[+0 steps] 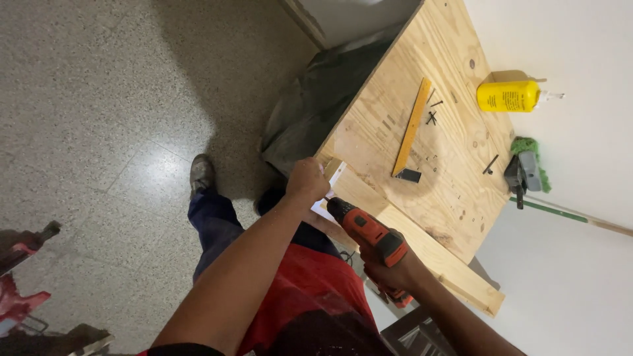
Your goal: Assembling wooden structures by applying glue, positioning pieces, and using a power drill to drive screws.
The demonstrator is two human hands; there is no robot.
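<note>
My right hand (pixel 394 270) grips a red and black cordless drill (pixel 366 229), its nose pointing at a small white piece (pixel 331 182) at the near corner of a plywood worktop (pixel 448 151). My left hand (pixel 307 180) is closed over that corner and presses on the white piece and a wooden plank (pixel 422 247) running along the worktop's edge. The drill tip sits right beside my left hand's fingers.
On the plywood lie a yellow try square (pixel 411 129), a few dark screws (pixel 432 111), a yellow glue bottle (pixel 510 96) and a grey tool (pixel 524 171) by a green cloth. A dark bag (pixel 316 99) is under the table. My shoe (pixel 202 173) stands on speckled floor.
</note>
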